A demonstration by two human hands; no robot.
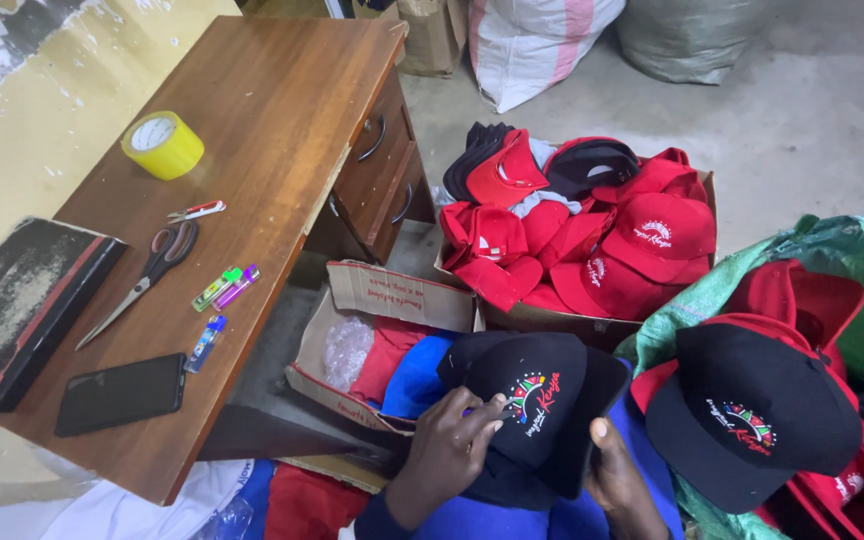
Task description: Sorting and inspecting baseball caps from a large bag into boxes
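Observation:
I hold a black cap [537, 400] with a coloured embroidered emblem low in the middle of the head view. My left hand [447, 450] rests on the cap's front panel, fingertips by the emblem. My right hand [620, 478] grips the cap's brim from below, thumb on its edge. A second black cap [747, 415] with a similar emblem lies to the right on red caps in a green sack [857, 255].
A wooden desk [262, 130] at left carries a yellow tape roll [162, 145], scissors [152, 265], lighters [224, 288], a black phone [120, 393] and a dark book [22, 305]. A cardboard box of red caps [592, 250] and a smaller open box [382, 340] stand ahead. Sacks lean at the back.

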